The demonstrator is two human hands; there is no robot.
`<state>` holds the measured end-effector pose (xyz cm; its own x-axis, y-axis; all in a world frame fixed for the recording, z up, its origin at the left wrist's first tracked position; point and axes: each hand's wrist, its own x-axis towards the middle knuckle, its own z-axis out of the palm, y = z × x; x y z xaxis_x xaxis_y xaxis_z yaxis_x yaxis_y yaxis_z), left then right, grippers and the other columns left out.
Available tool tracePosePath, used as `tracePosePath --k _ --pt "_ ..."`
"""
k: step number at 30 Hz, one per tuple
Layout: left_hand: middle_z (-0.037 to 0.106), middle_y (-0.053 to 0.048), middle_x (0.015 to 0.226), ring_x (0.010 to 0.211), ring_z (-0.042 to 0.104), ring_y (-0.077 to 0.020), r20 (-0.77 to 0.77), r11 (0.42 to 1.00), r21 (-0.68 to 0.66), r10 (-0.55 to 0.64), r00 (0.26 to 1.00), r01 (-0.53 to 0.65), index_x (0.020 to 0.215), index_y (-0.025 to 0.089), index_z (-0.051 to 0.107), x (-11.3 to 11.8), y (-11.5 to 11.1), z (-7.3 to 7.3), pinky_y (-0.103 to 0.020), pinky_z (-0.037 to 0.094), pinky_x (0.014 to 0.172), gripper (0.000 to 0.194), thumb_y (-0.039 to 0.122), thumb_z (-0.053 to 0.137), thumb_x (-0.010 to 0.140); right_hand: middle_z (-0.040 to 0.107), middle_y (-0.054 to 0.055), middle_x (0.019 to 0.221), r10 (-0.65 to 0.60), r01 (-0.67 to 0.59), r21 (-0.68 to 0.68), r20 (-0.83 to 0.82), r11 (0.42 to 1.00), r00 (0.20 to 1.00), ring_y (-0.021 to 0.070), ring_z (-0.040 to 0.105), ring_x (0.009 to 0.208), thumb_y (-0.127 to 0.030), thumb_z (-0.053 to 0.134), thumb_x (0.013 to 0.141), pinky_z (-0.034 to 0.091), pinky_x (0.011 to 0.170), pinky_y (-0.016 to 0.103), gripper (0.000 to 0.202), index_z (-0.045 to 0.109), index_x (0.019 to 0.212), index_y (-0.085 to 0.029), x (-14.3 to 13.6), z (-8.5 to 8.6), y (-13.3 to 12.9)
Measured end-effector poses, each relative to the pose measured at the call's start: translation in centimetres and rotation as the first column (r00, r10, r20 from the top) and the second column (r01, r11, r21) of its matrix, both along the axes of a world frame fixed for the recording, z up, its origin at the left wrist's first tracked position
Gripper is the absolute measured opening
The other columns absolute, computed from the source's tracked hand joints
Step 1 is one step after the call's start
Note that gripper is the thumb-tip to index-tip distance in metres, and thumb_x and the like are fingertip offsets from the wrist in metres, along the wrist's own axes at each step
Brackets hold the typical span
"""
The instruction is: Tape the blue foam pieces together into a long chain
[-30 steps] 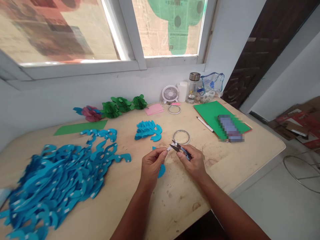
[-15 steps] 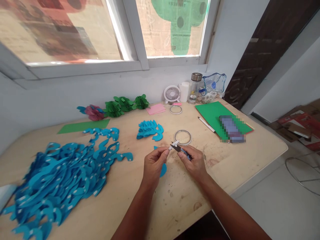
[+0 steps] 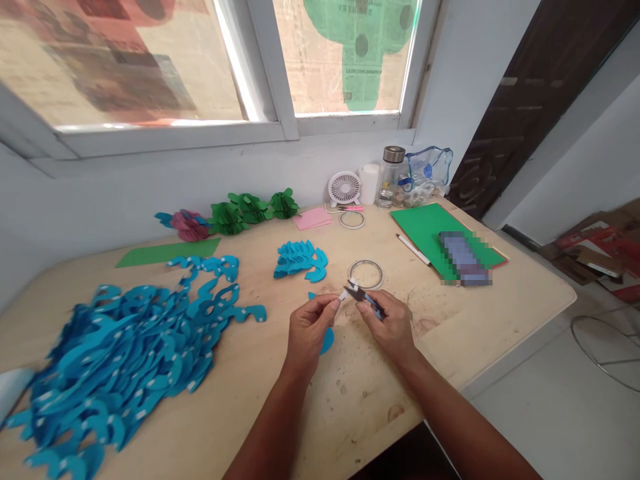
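My left hand (image 3: 309, 331) pinches a short strip of white tape (image 3: 343, 295) between thumb and fingertips. My right hand (image 3: 391, 323) is closed round small dark-bladed thread snips (image 3: 367, 301), their tips at the far end of the strip with a small white piece by the blades. Partly hidden under my left hand lies a blue paper cutout (image 3: 327, 341) on the table. Just beyond the snips rests a roll of tape (image 3: 365, 274). Farther back sits a small group of curved blue paper pieces (image 3: 295, 259).
A big heap of blue paper cutouts (image 3: 130, 353) with white patches spreads over the left of the wooden table (image 3: 360, 413). Green paper flowers (image 3: 250, 208), a small fan (image 3: 345, 187) and a glass bottle (image 3: 390, 177) line the wall. A phone (image 3: 464, 258) lies on green sheets (image 3: 425, 220).
The snips' blades have shifted slightly along the strip, and the white strip in my left hand looks shorter. Both hands have hardly moved.
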<state>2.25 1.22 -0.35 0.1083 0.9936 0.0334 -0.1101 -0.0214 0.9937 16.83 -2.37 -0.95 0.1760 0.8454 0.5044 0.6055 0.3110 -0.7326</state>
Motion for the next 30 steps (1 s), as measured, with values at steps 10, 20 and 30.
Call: tracePosePath --k 10,20,30 --pt "0.047 0.004 0.049 0.05 0.039 -0.0084 0.025 1.0 -0.004 0.01 1.0 -0.01 0.07 0.016 0.067 0.06 0.09 -0.33 -0.022 0.034 0.052 0.018 0.033 0.065 0.069 0.066 0.005 0.081 0.07 -0.07 -0.011 -0.024 0.997 0.997 0.0152 0.06 0.072 -0.032 0.054 0.082 0.044 0.063 0.025 0.021 0.064 0.094 -0.018 0.02 0.15 -0.02" --pt "0.044 0.005 0.048 0.048 0.038 -0.0085 0.041 0.998 -0.032 0.062 0.997 -0.06 0.076 0.014 0.066 -0.11 0.25 -0.37 -0.021 0.031 0.05 0.024 0.037 0.064 0.07 0.065 0.004 0.078 0.055 -0.056 -0.022 -0.039 0.998 0.998 0.0143 0.058 0.068 -0.033 0.053 0.083 0.043 0.061 0.024 0.022 0.065 0.092 -0.017 -0.01 0.11 -0.02" --pt "0.044 0.005 0.049 0.05 0.037 -0.0076 0.058 1.0 -0.021 0.007 0.998 -0.006 0.063 0.015 0.063 0.39 -0.35 0.34 -0.021 0.032 0.052 0.017 0.031 0.064 0.069 0.064 0.004 0.077 0.103 -0.103 -0.045 -0.012 0.994 0.995 0.0149 0.057 0.069 -0.034 0.054 0.082 0.043 0.062 0.026 0.023 0.065 0.094 -0.017 -0.12 -0.16 0.05"
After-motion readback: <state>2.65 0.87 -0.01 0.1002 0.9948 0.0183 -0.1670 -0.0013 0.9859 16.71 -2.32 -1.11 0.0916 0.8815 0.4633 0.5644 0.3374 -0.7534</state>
